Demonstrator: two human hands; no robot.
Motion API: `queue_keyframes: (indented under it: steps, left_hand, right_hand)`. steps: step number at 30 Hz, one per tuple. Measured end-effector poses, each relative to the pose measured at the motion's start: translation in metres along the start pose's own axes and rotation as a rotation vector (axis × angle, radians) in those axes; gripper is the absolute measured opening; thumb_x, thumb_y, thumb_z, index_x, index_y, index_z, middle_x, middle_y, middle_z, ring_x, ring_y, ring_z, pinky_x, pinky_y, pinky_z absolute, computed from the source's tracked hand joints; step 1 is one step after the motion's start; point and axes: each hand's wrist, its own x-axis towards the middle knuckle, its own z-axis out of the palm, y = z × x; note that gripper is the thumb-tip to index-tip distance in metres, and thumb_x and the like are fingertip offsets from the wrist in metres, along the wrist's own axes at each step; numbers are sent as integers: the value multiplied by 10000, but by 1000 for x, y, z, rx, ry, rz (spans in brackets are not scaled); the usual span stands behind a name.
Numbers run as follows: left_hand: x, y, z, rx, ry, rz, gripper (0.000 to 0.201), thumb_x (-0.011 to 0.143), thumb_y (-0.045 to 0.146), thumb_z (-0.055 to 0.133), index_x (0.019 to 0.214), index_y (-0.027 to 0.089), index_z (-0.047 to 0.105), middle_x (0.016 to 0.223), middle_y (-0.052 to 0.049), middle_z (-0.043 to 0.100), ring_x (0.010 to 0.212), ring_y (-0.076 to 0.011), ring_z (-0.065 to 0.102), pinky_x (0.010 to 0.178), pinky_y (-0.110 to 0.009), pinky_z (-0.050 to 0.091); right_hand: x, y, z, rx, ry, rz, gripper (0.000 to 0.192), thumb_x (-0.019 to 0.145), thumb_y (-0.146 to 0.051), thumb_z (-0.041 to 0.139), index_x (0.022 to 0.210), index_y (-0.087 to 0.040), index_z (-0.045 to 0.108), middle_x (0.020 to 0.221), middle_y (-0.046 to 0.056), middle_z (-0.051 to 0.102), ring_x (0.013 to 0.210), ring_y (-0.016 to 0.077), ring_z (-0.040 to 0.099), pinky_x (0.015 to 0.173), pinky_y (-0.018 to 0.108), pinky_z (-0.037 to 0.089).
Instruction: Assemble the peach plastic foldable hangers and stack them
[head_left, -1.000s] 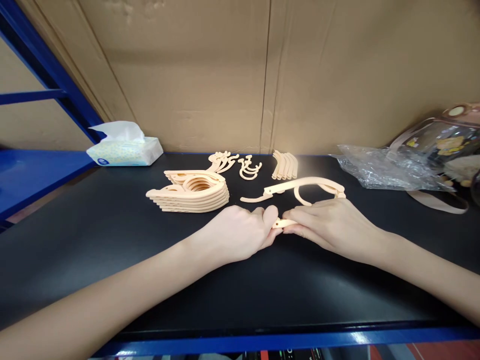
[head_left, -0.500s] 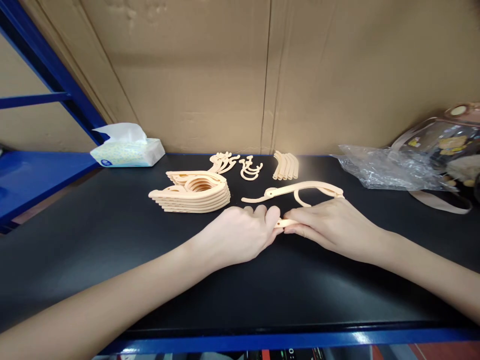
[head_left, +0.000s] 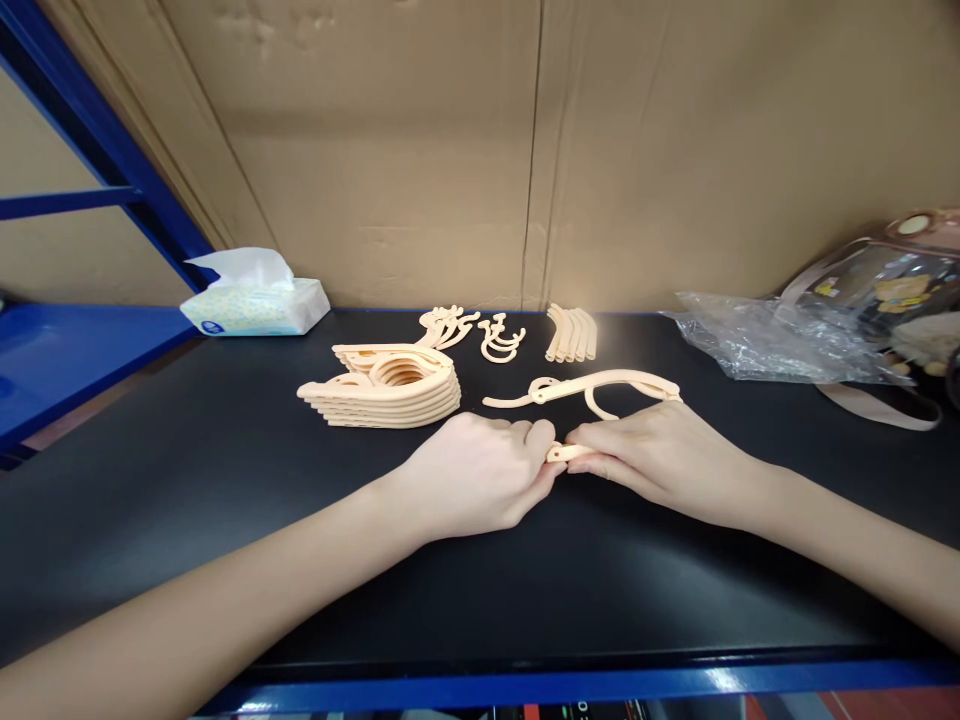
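Both hands meet over the middle of the black table around a cream plastic folding hanger point(head_left: 609, 382). My right hand point(head_left: 660, 450) is closed, its thumb and fingers pinching one arm of it near a small hole at the end. My left hand point(head_left: 487, 470) is closed too, its fingertips pressed at that same end; what lies inside its fist is mostly hidden. Beyond the knuckles, the hanger's other arm, its curved hook and a short end piece stick out. To the left lies a stack of folded hangers point(head_left: 386, 395), several layers high.
Loose hooks point(head_left: 501, 340), more small curved parts point(head_left: 448, 326) and a row of short arm pieces point(head_left: 574, 335) lie at the back. A tissue pack point(head_left: 259, 305) stands back left. Crumpled clear plastic point(head_left: 787, 340) and a transparent bag point(head_left: 907, 290) are at right. Cardboard point(head_left: 390, 150) rises behind.
The hanger's far arm has tipped slightly down, toward me. My left fingers have shifted a little left, showing more of the pinched end. Both hands keep their hold.
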Motion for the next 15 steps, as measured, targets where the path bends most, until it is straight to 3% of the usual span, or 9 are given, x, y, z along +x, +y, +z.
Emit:
queue_keyframes:
  steps: [10,15]
  left_hand:
    - [0,2,-2,-96,-132,-64,265,961,275,337,767,167,480,588,-4,600,526,-173,627,421,-288,324]
    - [-1,2,-2,-91,-144,-63,266,962,282,340,765,170,478,575,-5,603,502,-182,620,415,-290,318]
  right_hand:
    - [-1,1,2,-41,-11,-1,470,1015,-433,271,847,-183,632,679,14,657,557,127,587,501,261,252]
    - [0,0,2,-18,-43,2,483,1015,-444,257,875,-186,640,686,20,663,570,131,598,512,259,275]
